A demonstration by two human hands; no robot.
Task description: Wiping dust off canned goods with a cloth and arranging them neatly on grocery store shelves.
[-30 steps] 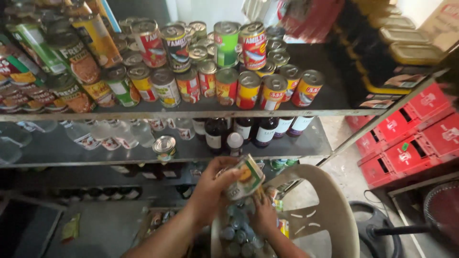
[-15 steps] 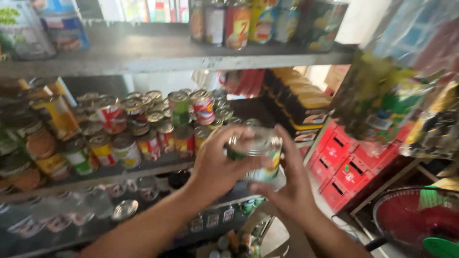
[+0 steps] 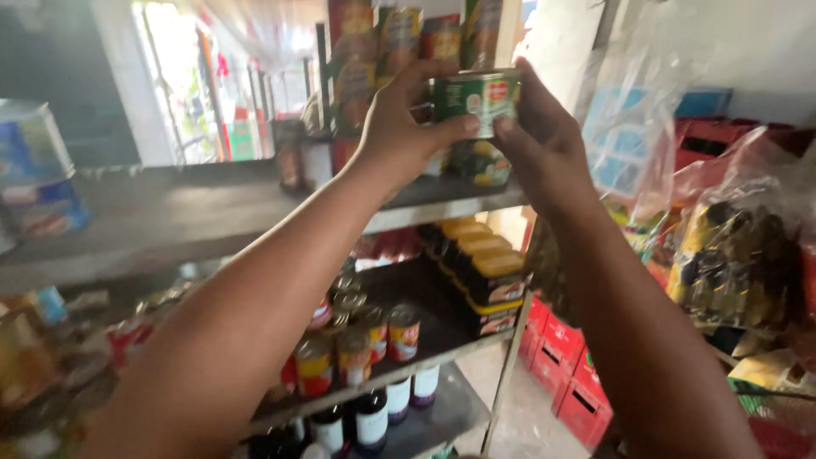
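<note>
Raised since before — both hands gripping green can.

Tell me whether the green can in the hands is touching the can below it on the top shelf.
Cannot tell. In the head view the green can, held by the left hand and right hand, sits right above the lower can, but no gap or contact shows plainly.

The green can was partly covered by fingers at both ends. Tall cans at the top were cut by the frame edge. Items at lower left were too blurred to identify.
</note>
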